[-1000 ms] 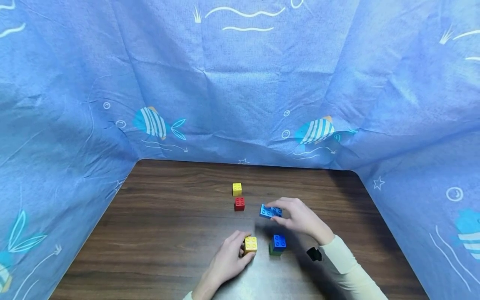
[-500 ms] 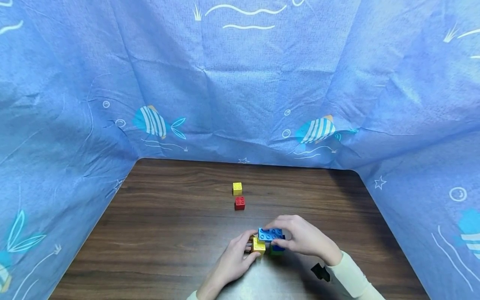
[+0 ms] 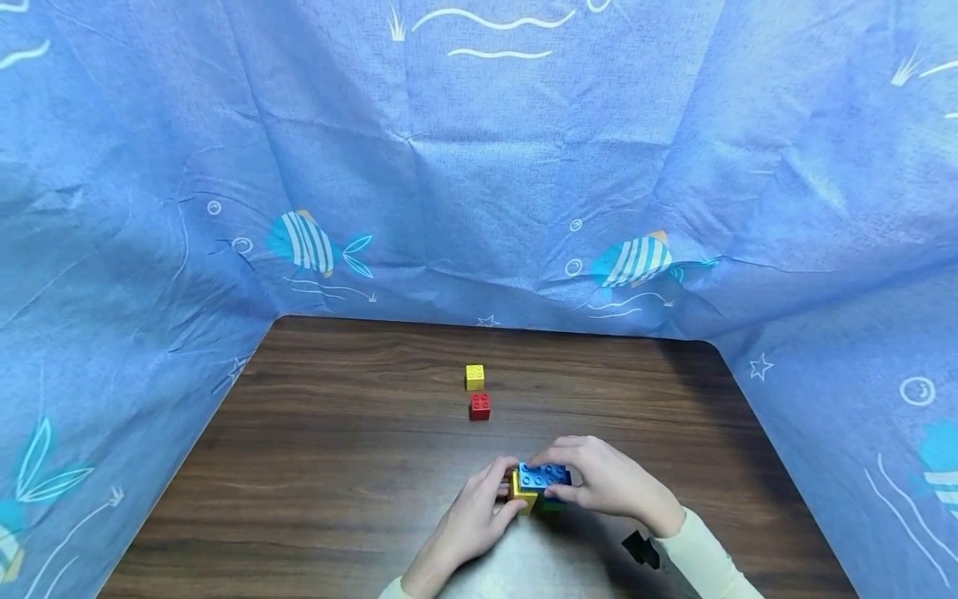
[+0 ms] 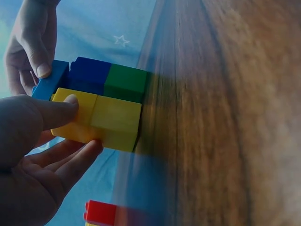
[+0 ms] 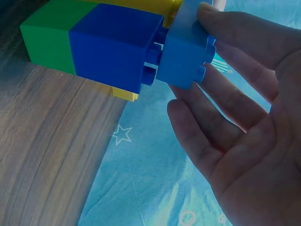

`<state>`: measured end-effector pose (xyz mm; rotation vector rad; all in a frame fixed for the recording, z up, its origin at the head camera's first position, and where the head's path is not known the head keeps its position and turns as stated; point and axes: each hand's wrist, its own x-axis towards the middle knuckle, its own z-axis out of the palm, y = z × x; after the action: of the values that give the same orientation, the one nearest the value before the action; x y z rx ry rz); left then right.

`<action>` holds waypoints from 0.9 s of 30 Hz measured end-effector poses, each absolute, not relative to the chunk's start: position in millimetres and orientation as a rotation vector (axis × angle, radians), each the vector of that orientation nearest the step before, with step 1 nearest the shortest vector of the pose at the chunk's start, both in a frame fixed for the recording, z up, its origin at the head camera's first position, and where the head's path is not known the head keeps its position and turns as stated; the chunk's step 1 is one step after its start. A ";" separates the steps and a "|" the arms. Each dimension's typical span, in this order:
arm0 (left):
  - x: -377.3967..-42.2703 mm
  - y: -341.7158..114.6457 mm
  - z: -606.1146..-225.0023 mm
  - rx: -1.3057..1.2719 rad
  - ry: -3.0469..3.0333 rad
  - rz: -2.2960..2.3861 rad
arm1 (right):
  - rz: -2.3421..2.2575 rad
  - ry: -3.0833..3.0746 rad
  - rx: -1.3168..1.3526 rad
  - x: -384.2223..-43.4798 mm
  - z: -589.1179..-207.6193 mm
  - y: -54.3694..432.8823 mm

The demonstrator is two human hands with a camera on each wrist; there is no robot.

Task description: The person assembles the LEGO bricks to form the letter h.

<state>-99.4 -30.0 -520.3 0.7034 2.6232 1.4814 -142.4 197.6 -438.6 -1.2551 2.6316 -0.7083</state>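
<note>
My left hand (image 3: 473,509) grips a stack of two yellow bricks (image 4: 115,120), thumb on one side and fingers on the other. Beside that stack stands a dark blue brick (image 5: 115,44) on top of a green brick (image 5: 49,37). A long light blue brick (image 3: 540,477) lies across the tops of both stacks, pinched by my right hand (image 3: 609,478) between thumb and fingers. In the right wrist view, the dark blue brick's studs show in a narrow gap below the light blue one.
Farther back on the wooden table (image 3: 337,449) are a small red brick (image 3: 480,408) and, behind it, a small yellow brick (image 3: 475,378). A blue fish-patterned cloth (image 3: 479,183) hangs around the back and sides.
My right hand has brought the light blue brick nearer and down over the stacks. My left hand has slid the yellow stack right, up beside the dark blue and green one.
</note>
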 end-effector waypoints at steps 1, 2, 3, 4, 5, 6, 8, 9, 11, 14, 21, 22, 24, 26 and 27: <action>-100.0 -29.4 -520.6 0.715 2.633 1.478 | -0.711 2.632 -1.256 -142.5 -439.0 197.9; -100.8 -28.6 -520.8 0.723 2.644 1.472 | -0.712 2.634 -1.255 -142.5 -439.3 198.1; -101.5 -28.0 -520.9 0.726 2.653 1.470 | -0.713 2.636 -1.255 -142.5 -439.5 198.3; -102.1 -27.4 -521.1 0.732 2.659 1.468 | -0.713 2.637 -1.254 -142.5 -439.8 198.4; -102.5 -26.9 -521.1 0.727 2.660 1.468 | -0.713 2.639 -1.253 -142.5 -440.0 198.5; -102.8 -26.4 -520.9 0.725 2.660 1.468 | -0.715 2.638 -1.253 -142.4 -440.3 198.5; -103.6 -25.3 -521.1 0.716 2.651 1.477 | -0.721 2.636 -1.258 -142.1 -440.6 198.6; -104.0 -25.0 -521.2 0.714 2.646 1.481 | -0.724 2.634 -1.261 -141.9 -440.8 198.6; -104.7 -24.4 -521.7 0.716 2.639 1.488 | -0.729 2.634 -1.270 -141.5 -440.7 198.6; -105.5 -24.4 -522.2 0.728 2.634 1.495 | -0.733 2.642 -1.280 -141.1 -440.4 198.5; -105.3 -25.6 -522.8 0.737 2.630 1.501 | -0.759 2.634 -1.247 -140.7 -443.8 199.0; -105.3 -25.6 -523.0 0.734 2.632 1.498 | -0.761 2.635 -1.246 -140.6 -444.2 199.2; -105.2 -25.6 -523.1 0.731 2.635 1.497 | -0.764 2.636 -1.250 -140.5 -445.2 199.8; -105.2 -25.8 -523.5 0.734 2.637 1.497 | -0.774 2.637 -1.260 -140.6 -446.3 200.7; -105.2 -26.0 -523.6 0.740 2.641 1.497 | -0.780 2.638 -1.266 -140.6 -446.8 201.2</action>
<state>-105.2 -26.0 -523.6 0.7400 2.6414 1.4968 -140.6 201.2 -446.8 -1.2663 2.6384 -0.7798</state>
